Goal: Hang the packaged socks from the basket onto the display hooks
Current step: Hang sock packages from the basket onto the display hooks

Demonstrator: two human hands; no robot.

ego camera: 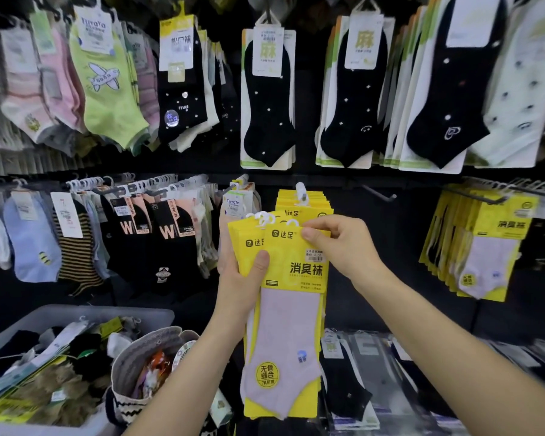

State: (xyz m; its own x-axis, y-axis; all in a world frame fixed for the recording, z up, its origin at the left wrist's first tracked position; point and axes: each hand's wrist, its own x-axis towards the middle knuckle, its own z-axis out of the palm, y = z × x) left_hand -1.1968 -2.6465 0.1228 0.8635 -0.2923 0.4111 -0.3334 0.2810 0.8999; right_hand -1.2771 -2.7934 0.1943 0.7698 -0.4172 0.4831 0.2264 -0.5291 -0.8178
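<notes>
Packs (pixel 283 325), yellow, printed 达足 and 消臭袜, are gripped by left hand (pixel 237 278); right hand (pixel 343 243) pinches their top edge at twelve o'clock; basket (pixel 76 309) at eight.

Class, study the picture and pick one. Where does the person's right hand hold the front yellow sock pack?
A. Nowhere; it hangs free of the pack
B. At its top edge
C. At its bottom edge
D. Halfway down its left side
B: the right hand pinches the top edge of the front yellow pack, while the left hand grips the stack of packs lower down on its left side.
</notes>
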